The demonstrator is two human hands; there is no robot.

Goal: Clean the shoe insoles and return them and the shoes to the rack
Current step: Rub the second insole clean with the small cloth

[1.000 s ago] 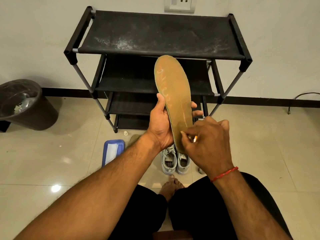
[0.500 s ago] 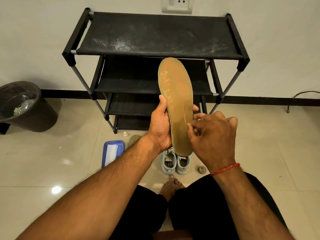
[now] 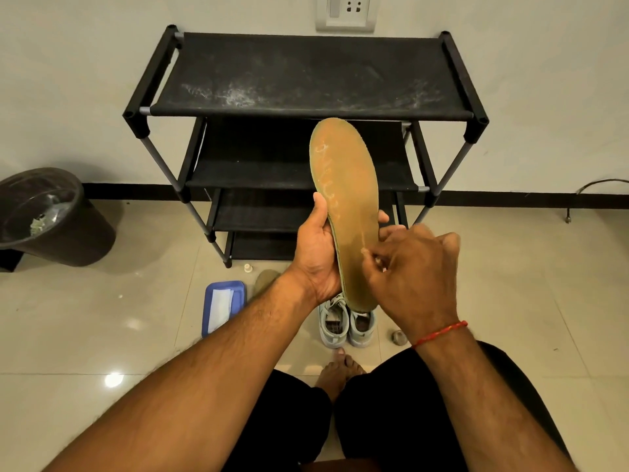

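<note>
Left grip (image 3: 316,253) held long tan insole (image 3: 343,185) upright, before black fabric shoe rack (image 3: 306,73). Right grip (image 3: 415,270) curled at insole edge; if pinching something, could not tell.

A dark brown dustbin (image 3: 58,219) with scraps inside is seen on the tiled floor (image 3: 510,284), far left of the fingers (image 3: 383,217). A blue tray (image 3: 206,308) holding white paper (image 3: 219,310) is set below-left of them. A wall socket (image 3: 347,10) is mounted well above.
</note>
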